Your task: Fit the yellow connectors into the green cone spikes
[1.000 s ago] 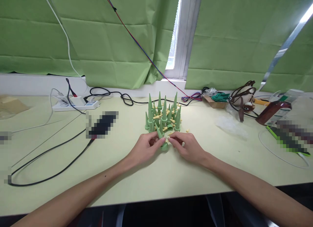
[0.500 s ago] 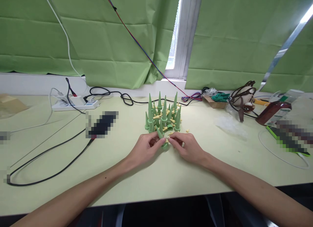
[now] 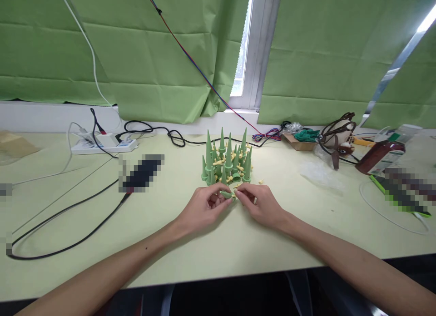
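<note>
A cluster of upright green cones (image 3: 227, 159) with small yellow pieces among them stands on the pale table (image 3: 218, 243). Just in front of it my left hand (image 3: 201, 209) is closed on a single green cone (image 3: 225, 194), which lies tipped over between my fingers. My right hand (image 3: 262, 205) meets it from the right, thumb and forefinger pinched at the cone's open end on a small yellow piece (image 3: 234, 195). Both hands rest low on the table.
A white power strip (image 3: 105, 145) with black cables lies at the back left. A black cable (image 3: 68, 216) loops across the left of the table. A brown bottle (image 3: 379, 156), a small box (image 3: 299, 142), plastic wrap (image 3: 320, 175) and straps lie at the right.
The green cone in my left hand has tipped from a slanted, point-up pose to lying nearly flat. Both hands stayed in place.
</note>
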